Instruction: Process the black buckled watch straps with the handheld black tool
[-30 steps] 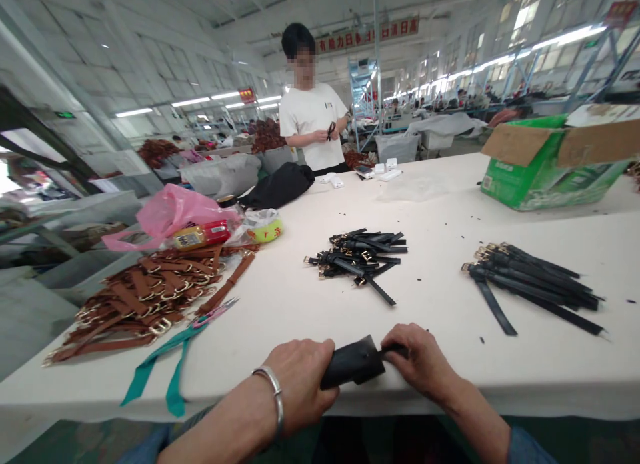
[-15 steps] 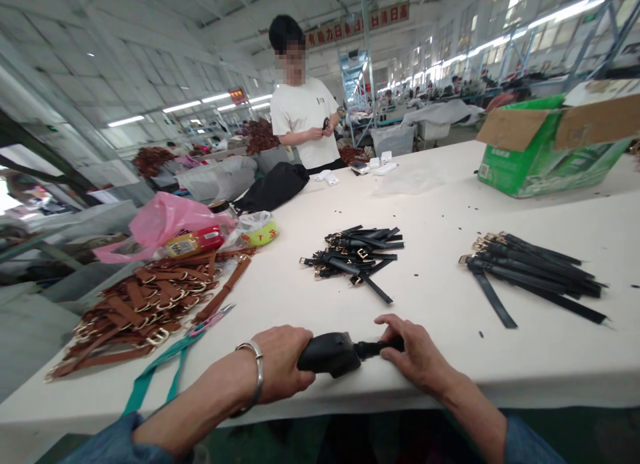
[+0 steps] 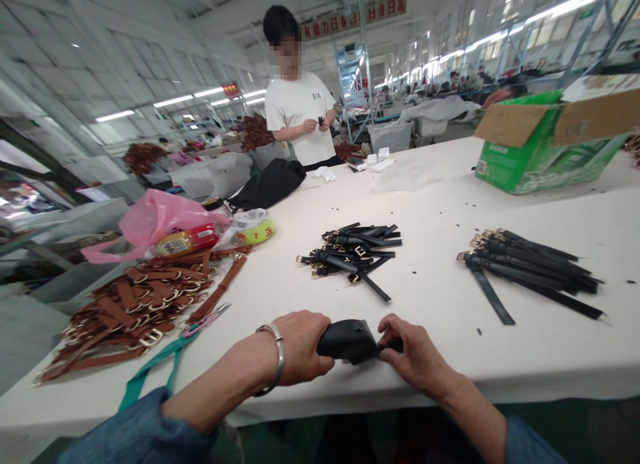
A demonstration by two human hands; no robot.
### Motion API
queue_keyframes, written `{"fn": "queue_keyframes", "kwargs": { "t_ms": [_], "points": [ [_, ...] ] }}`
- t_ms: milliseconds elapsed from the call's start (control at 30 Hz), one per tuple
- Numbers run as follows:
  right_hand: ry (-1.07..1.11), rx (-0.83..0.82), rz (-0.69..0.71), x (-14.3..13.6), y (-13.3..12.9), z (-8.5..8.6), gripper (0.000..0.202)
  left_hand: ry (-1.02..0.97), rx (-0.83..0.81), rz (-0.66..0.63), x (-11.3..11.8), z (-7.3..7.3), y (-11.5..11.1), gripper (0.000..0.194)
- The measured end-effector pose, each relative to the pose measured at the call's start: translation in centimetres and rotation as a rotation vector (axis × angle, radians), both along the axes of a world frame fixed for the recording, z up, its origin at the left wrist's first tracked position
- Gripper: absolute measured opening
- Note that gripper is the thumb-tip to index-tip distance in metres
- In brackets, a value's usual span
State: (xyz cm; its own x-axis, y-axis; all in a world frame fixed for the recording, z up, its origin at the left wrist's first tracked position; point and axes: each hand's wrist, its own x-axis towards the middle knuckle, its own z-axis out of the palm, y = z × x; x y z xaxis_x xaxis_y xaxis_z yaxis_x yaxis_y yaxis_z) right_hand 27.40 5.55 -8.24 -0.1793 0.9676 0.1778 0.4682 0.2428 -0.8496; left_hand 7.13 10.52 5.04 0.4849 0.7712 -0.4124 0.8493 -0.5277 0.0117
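At six o'clock, I see the left hand (image 3: 303, 347) round a black handpiece (image 3: 349, 339), likely stiff, best held mid-body; the right hand (image 3: 416, 351) pinches a dark strip (image 3: 396, 346) at its three o'clock.

A banner (image 3: 330, 24) is hanging far back and is showing, in red, "有能力日" and, farther right, "日清日高"; the characters between are looking blurred. Lettering (image 3: 498, 148) on the green box (image 3: 515, 167), far right, is looking illegible.
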Motion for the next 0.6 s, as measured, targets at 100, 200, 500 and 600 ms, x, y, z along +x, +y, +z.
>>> {"fn": "queue_keyframes", "kwargs": {
  "t_ms": [100,200,500,600],
  "points": [
    [0.014,-0.024,-0.021,0.1,0.0,0.0,0.028,0.037,-0.024,-0.010,0.2,0.2,0.2,0.030],
    [0.033,-0.044,-0.015,0.1,0.1,0.1,0.025,0.038,-0.047,0.006,-0.5,0.7,0.2,0.028],
    [0.012,-0.032,-0.007,0.1,0.2,0.3,0.020,0.092,-0.041,0.003,0.3,1.0,1.0,0.030],
    [-0.045,0.010,-0.018,0.1,0.0,0.2,0.019,0.102,-0.293,0.121,0.4,1.4,2.1,0.032]
  ]
}}
